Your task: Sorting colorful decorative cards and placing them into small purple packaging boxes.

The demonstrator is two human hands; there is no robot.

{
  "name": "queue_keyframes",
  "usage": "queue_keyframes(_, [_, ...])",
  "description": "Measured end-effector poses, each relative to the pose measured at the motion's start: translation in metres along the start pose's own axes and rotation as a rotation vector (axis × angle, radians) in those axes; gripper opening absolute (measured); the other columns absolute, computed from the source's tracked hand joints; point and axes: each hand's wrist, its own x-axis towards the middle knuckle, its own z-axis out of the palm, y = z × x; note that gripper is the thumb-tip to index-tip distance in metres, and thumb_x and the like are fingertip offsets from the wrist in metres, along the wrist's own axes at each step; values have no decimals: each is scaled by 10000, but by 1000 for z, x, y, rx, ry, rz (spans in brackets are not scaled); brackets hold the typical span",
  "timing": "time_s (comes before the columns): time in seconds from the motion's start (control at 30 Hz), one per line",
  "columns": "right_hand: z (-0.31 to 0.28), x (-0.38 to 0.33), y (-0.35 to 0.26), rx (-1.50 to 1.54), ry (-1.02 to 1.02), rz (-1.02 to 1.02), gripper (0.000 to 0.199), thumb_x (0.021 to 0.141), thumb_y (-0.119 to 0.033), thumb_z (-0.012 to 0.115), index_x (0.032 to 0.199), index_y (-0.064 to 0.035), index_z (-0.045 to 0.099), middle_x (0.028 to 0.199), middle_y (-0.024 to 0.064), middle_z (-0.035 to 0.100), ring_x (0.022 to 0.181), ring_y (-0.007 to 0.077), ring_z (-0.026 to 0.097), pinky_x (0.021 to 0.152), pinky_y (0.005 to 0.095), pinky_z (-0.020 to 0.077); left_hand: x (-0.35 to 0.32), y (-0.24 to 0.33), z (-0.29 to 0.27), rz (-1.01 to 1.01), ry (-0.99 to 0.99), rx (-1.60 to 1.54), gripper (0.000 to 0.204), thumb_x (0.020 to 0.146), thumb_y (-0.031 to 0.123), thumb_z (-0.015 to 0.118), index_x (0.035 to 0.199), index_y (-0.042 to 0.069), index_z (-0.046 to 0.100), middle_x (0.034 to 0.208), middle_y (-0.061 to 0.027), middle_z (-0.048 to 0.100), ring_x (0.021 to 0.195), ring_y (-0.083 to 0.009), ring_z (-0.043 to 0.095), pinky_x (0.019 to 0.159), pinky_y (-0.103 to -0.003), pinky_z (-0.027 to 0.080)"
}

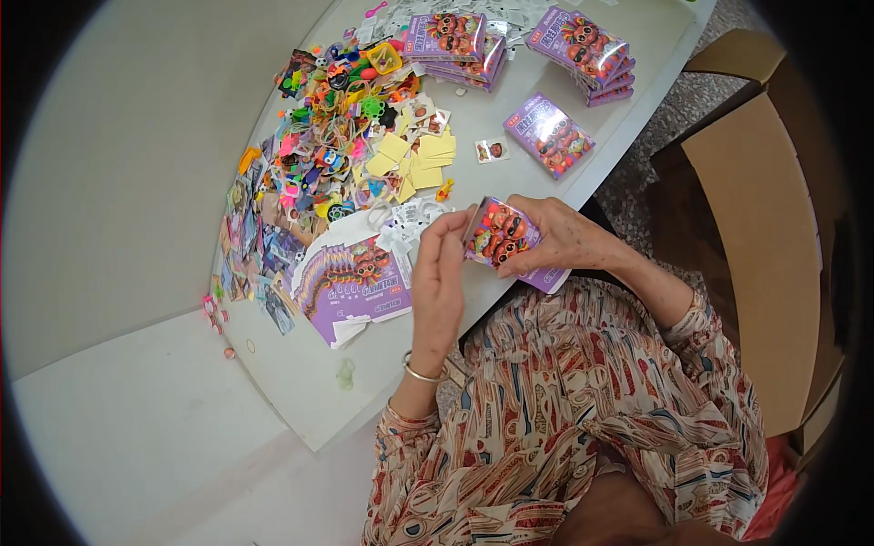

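Observation:
Over the near table edge, I hold a small purple cardboard box printed with red cartoon figures. My right hand grips it from the right, thumb on the near side and fingers on the far side. At the box's left end, the fingers of my left hand are pressed together along its edge; their tips are partly hidden. Below my right hand, another purple carton piece shows in part. Left of my left hand lies a fanned stack of flat purple cartons.
A heap of small colourful plastic toys covers the table's far left, with yellow paper squares beside it. Filled-out purple boxes are stacked at the back and right; a single box lies nearer. A large open brown carton stands right.

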Motion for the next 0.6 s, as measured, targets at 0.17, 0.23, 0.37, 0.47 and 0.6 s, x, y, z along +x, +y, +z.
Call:
queue_keyframes(0.17, [-4,-2,1,34,-29,-15,502,793,-417,758,986,3,565,810,142,653,760,230,623,707,363,473,7,4,-4,-90,-106,-252,308,967,108,573,1238,-35,548,1227,-113,620,1065,-118,593,924,-257,471])
queue_keyframes(0.23, [-5,-3,1,42,-40,-35,440,846,-380,731,1020,-6,575,815,98,668,741,145,611,691,316,477,6,7,-4,-95,-68,-193,338,956,110,594,1255,-43,560,1174,-93,645,1022,-120,611,905,-263,487])
queue_keyframes(0.37, [-7,-5,0,66,-75,-7,478,888,-445,658,1011,7,563,813,146,664,729,212,621,673,356,471,7,2,-9,-109,-67,-183,348,944,114,613,1253,-43,577,1148,-87,655,986,-114,624,862,-261,512])
queue_keyframes(0.47, [-8,-8,0,61,-88,-19,525,887,-488,640,1008,16,553,806,182,654,729,274,631,667,394,466,7,1,-8,-120,-56,-196,319,936,105,619,1217,-46,606,1082,-71,675,918,-109,641,821,-253,528])
queue_keyframes(0.6, [-10,-8,-3,7,-116,-2,532,882,-483,649,1024,19,544,788,195,645,730,283,639,668,402,466,5,-2,-5,-82,-20,-56,299,934,77,604,1208,-43,619,1007,-89,688,860,-109,647,743,-270,546])
